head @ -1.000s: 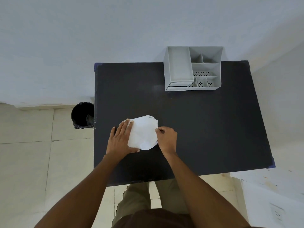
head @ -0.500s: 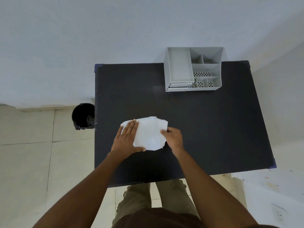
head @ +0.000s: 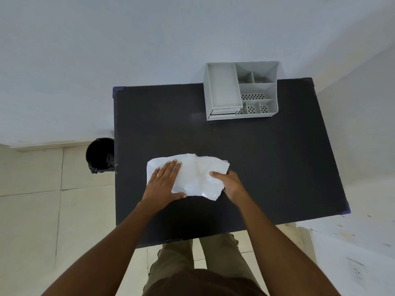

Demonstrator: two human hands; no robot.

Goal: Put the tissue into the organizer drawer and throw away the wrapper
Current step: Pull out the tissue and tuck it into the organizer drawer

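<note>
A white tissue pack in a clear plastic wrapper [head: 197,177] lies on the black table [head: 267,167], near its front left. My left hand [head: 164,182] rests flat on the pack's left part, fingers spread. My right hand [head: 229,183] grips the pack's right edge between thumb and fingers. I cannot tell tissue from wrapper where they overlap. The grey organizer [head: 241,90] stands at the table's far edge, with a small drawer [head: 223,112] at its lower front left that looks pushed in.
A black waste bin [head: 100,155] stands on the tiled floor just left of the table. White walls rise behind the table and to its right. My legs are below the table's front edge.
The white pack has stretched out to the right as my right hand pulled its edge that way. My left hand stayed pressed on the left part.
</note>
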